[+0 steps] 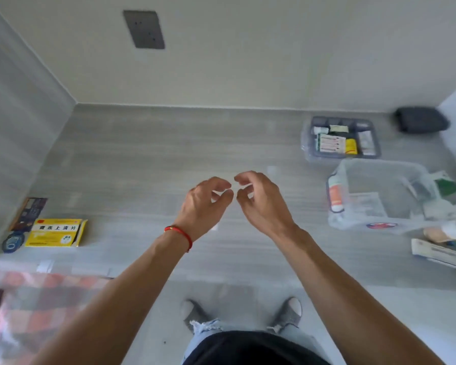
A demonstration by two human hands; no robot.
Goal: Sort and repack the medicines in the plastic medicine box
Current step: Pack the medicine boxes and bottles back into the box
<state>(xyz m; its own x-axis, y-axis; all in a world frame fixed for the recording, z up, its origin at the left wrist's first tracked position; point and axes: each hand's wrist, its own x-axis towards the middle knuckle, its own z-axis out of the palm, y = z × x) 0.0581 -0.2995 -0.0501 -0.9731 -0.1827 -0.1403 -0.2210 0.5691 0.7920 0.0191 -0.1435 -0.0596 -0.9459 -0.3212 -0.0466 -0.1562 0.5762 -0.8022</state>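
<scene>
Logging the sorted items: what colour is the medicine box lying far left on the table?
Yellow, with a white label band, seen in the head view: the medicine box.

wall [248, 61] – cream, dark plate [144, 29] | surface [148, 154] – grey, streaked | checked cloth [37, 299] bottom left

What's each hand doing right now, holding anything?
Left hand: open, fingers curled, holding nothing.
Right hand: open, fingers curled, holding nothing.

Both hands — left hand [207, 200] and right hand [261, 198] — hover empty, fingers curled, clear medicine box [379, 196] off right.
</scene>
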